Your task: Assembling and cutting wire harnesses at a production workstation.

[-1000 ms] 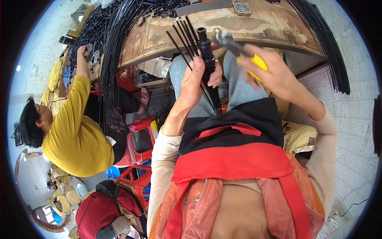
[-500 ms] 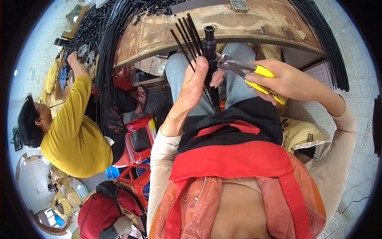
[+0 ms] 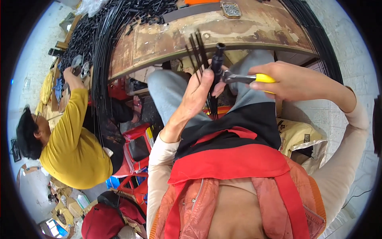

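Note:
My left hand (image 3: 195,95) is closed around a black tube (image 3: 217,59) with a narrower, open upper end, and around several thin black rods (image 3: 195,49) that fan upward beside it. The rods and tube run down together to a point over my lap. In my right hand (image 3: 288,81) is a pair of yellow-handled pincers (image 3: 264,78), gripped with the handles squeezed together. Their metal jaws meet the right side of the tube, next to my left fingers. What lies between the jaws is too small to make out.
Ahead stands a worn wooden table (image 3: 159,40) bearing a tray of small metal pieces (image 3: 231,10) and heaped black parts (image 3: 149,10). Long black rods (image 3: 102,59) hang over its left edge, others (image 3: 318,36) at right. A person in yellow (image 3: 75,147) sits at left.
The pincer handles have come together. Both hands and the tube sit slightly lower in the picture, and the tube leans more to the right. My knees are farther apart.

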Motion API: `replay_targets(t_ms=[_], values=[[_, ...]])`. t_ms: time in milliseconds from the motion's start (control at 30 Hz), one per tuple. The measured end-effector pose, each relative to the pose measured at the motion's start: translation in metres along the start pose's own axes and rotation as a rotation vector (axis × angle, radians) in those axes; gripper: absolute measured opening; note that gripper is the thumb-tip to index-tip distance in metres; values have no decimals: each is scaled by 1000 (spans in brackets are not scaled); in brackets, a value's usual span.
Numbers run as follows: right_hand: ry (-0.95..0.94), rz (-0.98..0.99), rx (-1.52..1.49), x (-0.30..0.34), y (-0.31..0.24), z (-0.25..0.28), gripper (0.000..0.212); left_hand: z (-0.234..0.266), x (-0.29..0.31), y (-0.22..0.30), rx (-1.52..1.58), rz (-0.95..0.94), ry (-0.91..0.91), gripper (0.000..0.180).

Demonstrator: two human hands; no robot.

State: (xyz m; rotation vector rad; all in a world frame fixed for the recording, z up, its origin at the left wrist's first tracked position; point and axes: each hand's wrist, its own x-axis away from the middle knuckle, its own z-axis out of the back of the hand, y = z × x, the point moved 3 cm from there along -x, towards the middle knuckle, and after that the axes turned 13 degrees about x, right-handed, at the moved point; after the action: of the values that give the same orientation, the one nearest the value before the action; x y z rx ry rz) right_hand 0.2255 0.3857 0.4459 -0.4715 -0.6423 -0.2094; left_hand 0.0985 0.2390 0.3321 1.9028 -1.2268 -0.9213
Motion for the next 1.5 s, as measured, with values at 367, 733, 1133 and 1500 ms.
replay_targets(t_ms=[367, 733, 1133, 1500], values=[[709, -115, 357, -134, 135, -4, 44, 105, -9, 48, -505, -296, 851, 49], [197, 741, -1215, -90, 31, -106, 56, 144, 50, 82, 733, -676, 552, 50], [1138, 603, -1057, 24, 81, -45, 28, 68, 40, -147, 1131, 589, 290, 60], [611, 505, -1019, -87, 42, -61, 18, -7, -6, -20, -145, -82, 311, 31]])
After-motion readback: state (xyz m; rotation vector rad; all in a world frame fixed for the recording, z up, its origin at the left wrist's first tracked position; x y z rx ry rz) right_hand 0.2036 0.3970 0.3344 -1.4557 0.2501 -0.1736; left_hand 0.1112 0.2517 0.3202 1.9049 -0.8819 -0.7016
